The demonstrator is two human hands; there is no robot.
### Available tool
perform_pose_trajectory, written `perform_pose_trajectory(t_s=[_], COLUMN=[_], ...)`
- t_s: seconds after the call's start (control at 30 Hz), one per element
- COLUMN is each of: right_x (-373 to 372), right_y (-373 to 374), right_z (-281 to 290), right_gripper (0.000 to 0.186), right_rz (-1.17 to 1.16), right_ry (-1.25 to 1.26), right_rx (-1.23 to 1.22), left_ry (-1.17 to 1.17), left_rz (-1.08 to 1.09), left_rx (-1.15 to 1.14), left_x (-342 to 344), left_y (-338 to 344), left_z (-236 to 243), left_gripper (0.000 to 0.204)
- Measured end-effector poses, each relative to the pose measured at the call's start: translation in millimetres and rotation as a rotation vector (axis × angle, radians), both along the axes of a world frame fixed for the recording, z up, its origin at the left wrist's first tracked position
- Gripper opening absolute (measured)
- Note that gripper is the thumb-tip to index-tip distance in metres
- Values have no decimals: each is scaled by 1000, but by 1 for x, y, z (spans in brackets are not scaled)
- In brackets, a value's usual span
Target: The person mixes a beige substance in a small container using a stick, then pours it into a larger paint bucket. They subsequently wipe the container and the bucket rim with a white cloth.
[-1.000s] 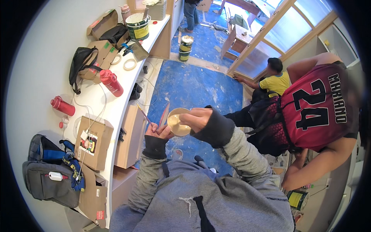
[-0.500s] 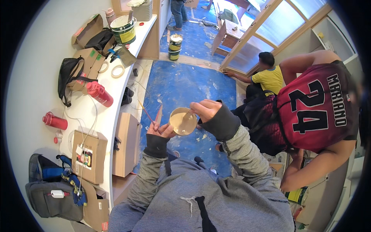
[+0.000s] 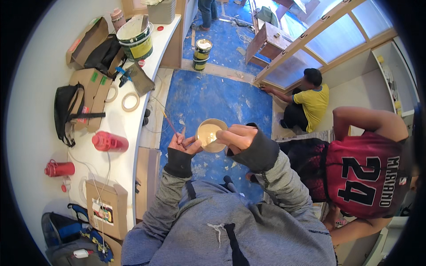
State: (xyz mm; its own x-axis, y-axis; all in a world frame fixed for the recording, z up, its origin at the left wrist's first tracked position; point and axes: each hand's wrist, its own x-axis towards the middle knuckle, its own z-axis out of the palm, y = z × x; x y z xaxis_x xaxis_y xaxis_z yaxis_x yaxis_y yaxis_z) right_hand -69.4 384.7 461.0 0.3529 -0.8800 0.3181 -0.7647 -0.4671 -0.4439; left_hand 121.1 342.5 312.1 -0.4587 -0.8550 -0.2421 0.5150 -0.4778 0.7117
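Note:
In front of my body a round tan tub is held up, with a pale, shiny substance inside. My left hand grips its left side. A thin reddish stick with a yellow part, perhaps a slim brush, also sticks out from between the fingers of that hand. My right hand is closed in a pinch at the tub's right rim, its fingertips reaching over the opening. What those fingers pinch, if anything, is hidden.
Along the left runs a white counter with a paint bucket, tape rolls, a red bottle and bags. Paint cans stand on blue floor sheeting. One person bends close at right; another crouches by the glazed door.
My right hand has come lower and further over the tub's opening. The view has shifted, and the nearby person in red appears lower in it.

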Motion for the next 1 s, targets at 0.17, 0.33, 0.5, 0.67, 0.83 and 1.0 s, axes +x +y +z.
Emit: perform_pose_trajectory(t_s=[0.17,0.33,0.5,0.67,0.83,1.0], right_x=[-12,-8,-17,-18,-20,-30], right_y=[-56,-93,-119,-132,-153,-158], right_z=[11,9,7,8,7,12], right_gripper=[47,37,35,31,27,27], right_rz=[-75,-12,-88,-17,-75,-7], right_ry=[59,-52,15,-27,20,-24], right_rx=[19,-25,-81,14,-95,21], left_ry=[13,-18,-10,-43,-29,-28], left_rz=[-17,-53,-46,-31,-19,-21], left_rx=[6,-33,-36,-16,-14,5], left_x=[-4,-11,-16,-17,-21,-22], left_y=[-62,-104,-124,-138,-147,-158], left_z=[11,8,8,11,7,7], left_gripper=[46,45,45,45,45,45])
